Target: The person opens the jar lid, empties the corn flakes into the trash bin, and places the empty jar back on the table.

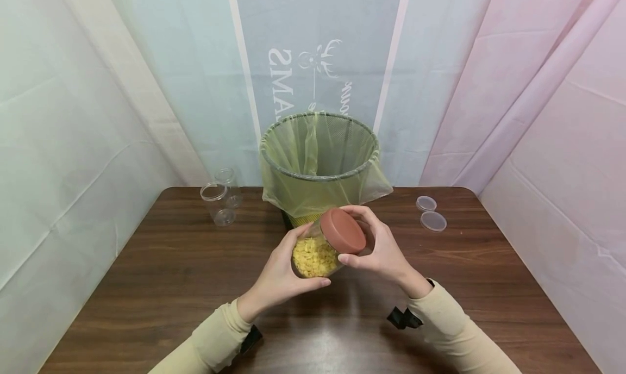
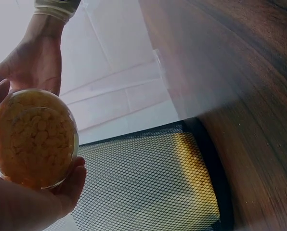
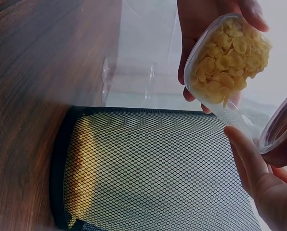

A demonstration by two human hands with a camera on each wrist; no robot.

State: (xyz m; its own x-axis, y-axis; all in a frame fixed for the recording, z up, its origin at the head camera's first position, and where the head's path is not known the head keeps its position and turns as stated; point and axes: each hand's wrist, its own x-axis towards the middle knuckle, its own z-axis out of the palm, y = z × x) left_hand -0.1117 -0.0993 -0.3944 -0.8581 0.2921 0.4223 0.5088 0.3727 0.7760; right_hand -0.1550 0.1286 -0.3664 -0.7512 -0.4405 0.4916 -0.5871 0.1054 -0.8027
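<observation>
A clear jar of yellow flakes (image 1: pixel 314 257) is held tilted above the table, its reddish-brown lid (image 1: pixel 344 231) up and to the right. My left hand (image 1: pixel 281 270) grips the jar's body, thumb on the near side and fingers behind. Around the lid curl the fingers and thumb of my right hand (image 1: pixel 379 249). The lid covers the jar's mouth; whether it is tight I cannot tell. In the left wrist view the jar's round base (image 2: pixel 35 139) faces the camera. The right wrist view shows flakes (image 3: pixel 232 60) piled toward the base, with the lid (image 3: pixel 283 132) at the right edge.
Behind the jar stands a mesh waste bin (image 3: pixel 158 163) lined with a yellowish bag (image 1: pixel 323 192). Two clear empty containers (image 1: pixel 213 192) stand at the table's back left. Two clear lids (image 1: pixel 433 221) lie at the back right. White fabric walls (image 1: pixel 73 118) enclose the wooden table (image 1: pixel 146 287).
</observation>
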